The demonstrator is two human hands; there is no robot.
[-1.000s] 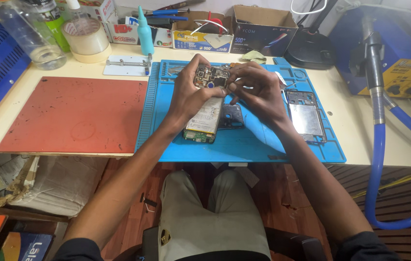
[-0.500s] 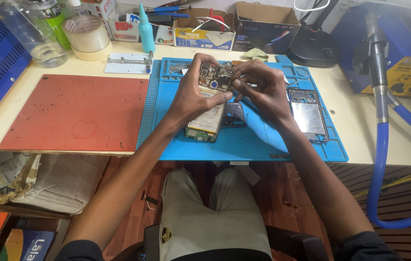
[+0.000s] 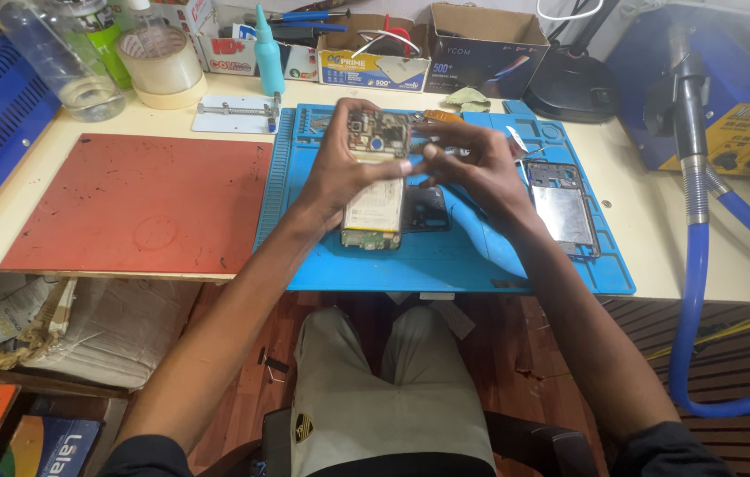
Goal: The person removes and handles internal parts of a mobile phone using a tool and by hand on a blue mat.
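My left hand [image 3: 339,172] grips an opened phone [image 3: 375,190] with its back off, showing a pale battery and circuit board, held upright above the blue repair mat [image 3: 445,256]. My right hand [image 3: 472,168] is at the phone's upper right edge, fingertips pinched against it; whether it holds a small tool or part is too small to tell. A dark phone part [image 3: 428,208] lies on the mat under the hands. A separate phone frame [image 3: 563,208] rests flat on the mat to the right.
A red mat [image 3: 141,203] lies left of the blue one. At the back stand a clear bottle [image 3: 61,62], a tape roll [image 3: 158,62], a teal bottle [image 3: 267,53], cardboard boxes [image 3: 481,44] and a metal clamp plate [image 3: 235,113]. A blue hose [image 3: 701,291] hangs at right.
Both hands and the phone stay at the same spot over the blue mat. The right hand's fingers have shifted slightly along the phone's upper edge.
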